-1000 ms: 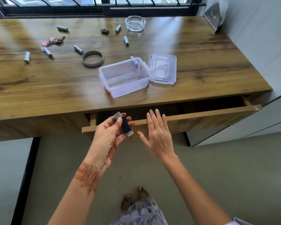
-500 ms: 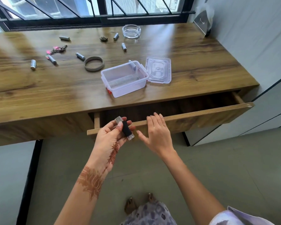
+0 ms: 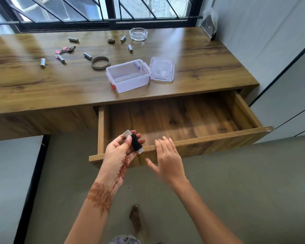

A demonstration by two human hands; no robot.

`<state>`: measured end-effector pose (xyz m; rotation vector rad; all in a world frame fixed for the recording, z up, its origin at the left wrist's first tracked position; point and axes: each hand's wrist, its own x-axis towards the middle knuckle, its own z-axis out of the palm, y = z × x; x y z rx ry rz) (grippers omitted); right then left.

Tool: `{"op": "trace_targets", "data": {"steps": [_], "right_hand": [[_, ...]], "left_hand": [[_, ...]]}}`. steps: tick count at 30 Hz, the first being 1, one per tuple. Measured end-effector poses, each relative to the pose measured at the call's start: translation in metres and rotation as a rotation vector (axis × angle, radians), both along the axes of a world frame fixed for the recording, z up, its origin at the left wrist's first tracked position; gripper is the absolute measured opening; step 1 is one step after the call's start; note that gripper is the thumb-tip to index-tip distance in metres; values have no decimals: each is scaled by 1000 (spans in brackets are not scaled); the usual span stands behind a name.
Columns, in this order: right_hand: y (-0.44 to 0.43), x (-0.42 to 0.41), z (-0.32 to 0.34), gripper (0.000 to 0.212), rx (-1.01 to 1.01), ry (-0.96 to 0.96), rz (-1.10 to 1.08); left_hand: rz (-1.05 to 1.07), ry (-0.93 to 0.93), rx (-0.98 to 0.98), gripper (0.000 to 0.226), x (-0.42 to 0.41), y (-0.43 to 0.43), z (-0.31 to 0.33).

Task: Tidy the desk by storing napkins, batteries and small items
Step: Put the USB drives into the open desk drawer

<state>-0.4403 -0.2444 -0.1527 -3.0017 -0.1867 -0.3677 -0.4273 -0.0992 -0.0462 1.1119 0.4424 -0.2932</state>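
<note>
My left hand (image 3: pixel 120 150) holds a small black item with clear ends (image 3: pixel 135 142) over the front left of the wooden drawer (image 3: pixel 209 140), which stands pulled far out with a bare bottom. My right hand (image 3: pixel 165 159) is open, its fingertips resting on the drawer's front edge. On the desk stands an open clear plastic box (image 3: pixel 128 76) with its lid (image 3: pixel 162 69) lying beside it on the right. Several batteries lie scattered on the desk, such as one battery (image 3: pixel 42 62) at the left and another battery (image 3: pixel 130 48) near the back.
A brown band (image 3: pixel 100 63) lies left of the box. Keys with pink tags (image 3: pixel 65 49), a small dark trinket (image 3: pixel 111 41) and a glass ashtray (image 3: pixel 138 34) sit toward the window. A white wall and cabinet bound the right side.
The drawer has slid much farther out, showing its bare bottom. My right hand stays at its front edge. My left hand still holds the black item.
</note>
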Motion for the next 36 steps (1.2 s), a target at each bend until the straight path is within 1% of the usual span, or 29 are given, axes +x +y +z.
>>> {"op": "trace_targets", "data": {"steps": [7, 11, 15, 19, 21, 22, 23, 26, 27, 29, 32, 34, 36], "right_hand": [[-3, -71, -6, 76, -18, -9, 15], [-5, -101, -9, 76, -6, -32, 46], [-6, -105, -5, 77, 2, -22, 46], [-8, -102, 2, 77, 51, 57, 65], [-9, -104, 7, 74, 65, 103, 77], [-9, -104, 12, 69, 109, 108, 83], [-9, -102, 18, 64, 233, 116, 81], [-14, -92, 49, 50, 808, 228, -21], [-18, -86, 59, 46, 933, 217, -52], [-23, -73, 75, 40, 1058, 199, -48], [-29, -45, 81, 36, 1132, 276, 8], [-32, -24, 75, 34, 1160, 297, -20], [-33, 0, 62, 30, 1194, 331, -102]], "left_hand": [[21, -11, -9, 21, -61, -11, -1], [47, 1, -10, 20, -83, -15, -3], [47, -2, -19, 20, -98, -19, -3], [50, -11, -20, 21, -105, -22, -2], [57, -8, -25, 22, -106, -24, -1], [56, -10, -24, 22, -105, -25, 0], [50, -12, -16, 22, -104, -26, 1], [32, -19, 44, 23, -96, -31, 3], [24, -20, 77, 22, -91, -34, 3], [-3, -18, 146, 20, -78, -41, 1], [-41, -17, 205, 20, -47, -58, -8], [-50, -5, 227, 24, -23, -67, -17], [-45, 33, 231, 25, 1, -72, -29]]}}
